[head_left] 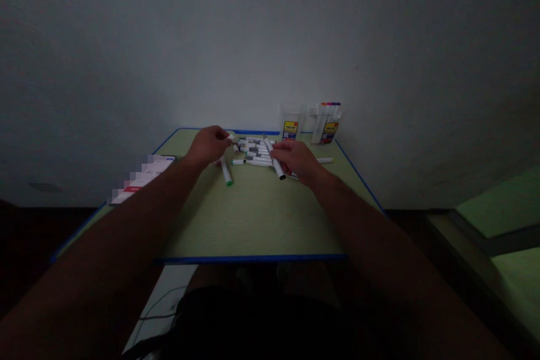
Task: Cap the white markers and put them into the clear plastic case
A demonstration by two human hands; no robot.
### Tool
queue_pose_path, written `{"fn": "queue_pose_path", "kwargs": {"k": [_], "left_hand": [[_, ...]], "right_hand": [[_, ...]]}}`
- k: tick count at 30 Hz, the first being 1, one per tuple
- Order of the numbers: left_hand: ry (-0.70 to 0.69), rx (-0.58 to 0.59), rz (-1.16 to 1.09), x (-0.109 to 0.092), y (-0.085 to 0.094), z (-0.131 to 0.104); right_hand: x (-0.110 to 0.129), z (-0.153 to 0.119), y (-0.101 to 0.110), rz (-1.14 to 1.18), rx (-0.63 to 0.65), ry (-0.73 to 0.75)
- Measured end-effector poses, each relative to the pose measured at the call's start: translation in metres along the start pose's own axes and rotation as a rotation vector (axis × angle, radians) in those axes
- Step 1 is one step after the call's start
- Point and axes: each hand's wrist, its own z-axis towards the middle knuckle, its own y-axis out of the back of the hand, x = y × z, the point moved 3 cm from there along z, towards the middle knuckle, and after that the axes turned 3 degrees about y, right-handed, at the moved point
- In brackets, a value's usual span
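Note:
My left hand (210, 144) pinches a small white cap (230, 138) between thumb and fingertips, at the left of a pile of white markers (258, 161). Below it a white marker with a green end (226, 173) lies on the table. My right hand (297, 160) is closed on a white marker with a black end (276, 162), tilted over the right side of the pile. The pile is partly hidden behind this marker and my right fingers.
The pale green table (253, 219) has a blue edge. At its back right stand a clear case (291, 121) and another case holding several markers (327, 124). A phone-like flat device (145, 180) lies at the left. Behind rises a wall.

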Motion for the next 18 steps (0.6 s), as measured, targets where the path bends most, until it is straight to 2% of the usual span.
{"fn": "queue_pose_path", "kwargs": {"k": [3,5,7,10,18], "left_hand": [[0.171,0.204,-0.533,-0.006,0.001,-0.024],[0.267,0.264,-0.758,-0.008,0.002,-0.038],[0.375,0.278,-0.91,-0.006,0.001,-0.048],[0.459,0.289,-1.021,-0.003,-0.004,-0.057],[0.481,0.294,-1.088,-0.004,-0.009,-0.063]], "right_hand": [[-0.001,0.001,0.001,0.048,0.0,-0.01],[-0.001,0.001,0.002,0.079,0.009,-0.008],[0.0,0.0,0.002,0.105,0.02,-0.011],[0.0,-0.001,0.002,0.136,0.022,-0.028],[-0.003,-0.002,-0.001,0.139,0.003,-0.072]]}}
